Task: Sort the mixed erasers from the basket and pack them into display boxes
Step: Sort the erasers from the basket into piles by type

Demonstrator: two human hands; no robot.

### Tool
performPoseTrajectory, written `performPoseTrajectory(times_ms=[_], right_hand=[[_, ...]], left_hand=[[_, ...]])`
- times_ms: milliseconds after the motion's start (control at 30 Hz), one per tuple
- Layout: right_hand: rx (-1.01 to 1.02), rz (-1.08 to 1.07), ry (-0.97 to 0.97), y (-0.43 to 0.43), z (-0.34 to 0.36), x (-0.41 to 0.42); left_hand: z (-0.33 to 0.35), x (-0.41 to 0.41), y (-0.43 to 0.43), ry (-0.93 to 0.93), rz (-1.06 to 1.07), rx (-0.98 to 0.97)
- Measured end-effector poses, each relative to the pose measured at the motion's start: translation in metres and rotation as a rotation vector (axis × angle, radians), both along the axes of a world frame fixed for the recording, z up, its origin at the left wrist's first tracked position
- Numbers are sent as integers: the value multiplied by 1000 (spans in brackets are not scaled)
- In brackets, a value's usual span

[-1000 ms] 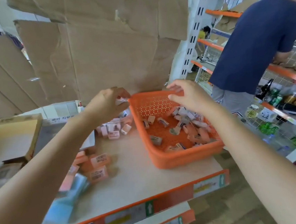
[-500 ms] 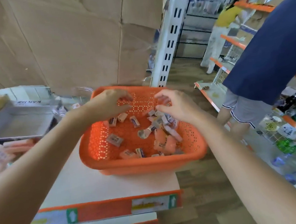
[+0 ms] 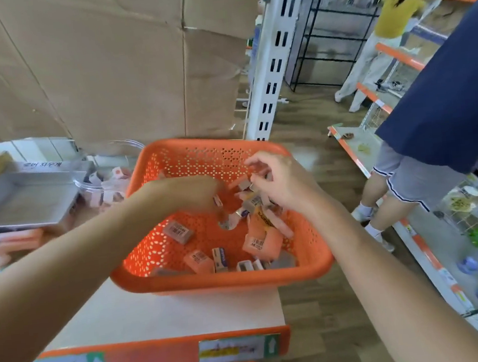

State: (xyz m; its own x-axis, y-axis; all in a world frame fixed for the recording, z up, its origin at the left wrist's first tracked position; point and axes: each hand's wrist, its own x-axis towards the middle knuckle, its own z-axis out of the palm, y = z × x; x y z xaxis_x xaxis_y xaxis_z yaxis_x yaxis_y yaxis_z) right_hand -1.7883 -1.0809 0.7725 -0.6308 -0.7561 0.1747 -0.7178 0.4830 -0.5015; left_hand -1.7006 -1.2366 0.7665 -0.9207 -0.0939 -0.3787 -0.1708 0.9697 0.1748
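Note:
An orange perforated basket [image 3: 218,282] stands on the shelf board and holds several loose erasers [image 3: 178,232] in pink, grey and white sleeves. Both of my hands are inside it. My left hand [image 3: 192,194] is blurred; its fingers point down and pinch a small white eraser [image 3: 218,201]. My right hand [image 3: 281,182] sits over the pile at the basket's right side, with its fingers curled round a grey-sleeved eraser [image 3: 244,184]. A grey display box [image 3: 26,201] lies open to the left of the basket.
A clear jar [image 3: 107,187] of pink erasers stands between box and basket. Pink packs [image 3: 7,247] lie far left. Cardboard sheets back the shelf, and a white upright [image 3: 273,60] rises behind. A person in a navy shirt [image 3: 444,108] stands close on the right.
My view has swung right and closer to the basket. Both hands have dropped from the far rim into the eraser pile, and each has closed on an eraser.

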Motion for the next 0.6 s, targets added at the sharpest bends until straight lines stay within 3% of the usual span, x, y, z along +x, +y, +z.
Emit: performPoseTrajectory(times_ms=[600], right_hand=[[-25, -56, -61, 1, 0, 0]], left_hand=[[-12, -25, 20, 49, -5, -53]])
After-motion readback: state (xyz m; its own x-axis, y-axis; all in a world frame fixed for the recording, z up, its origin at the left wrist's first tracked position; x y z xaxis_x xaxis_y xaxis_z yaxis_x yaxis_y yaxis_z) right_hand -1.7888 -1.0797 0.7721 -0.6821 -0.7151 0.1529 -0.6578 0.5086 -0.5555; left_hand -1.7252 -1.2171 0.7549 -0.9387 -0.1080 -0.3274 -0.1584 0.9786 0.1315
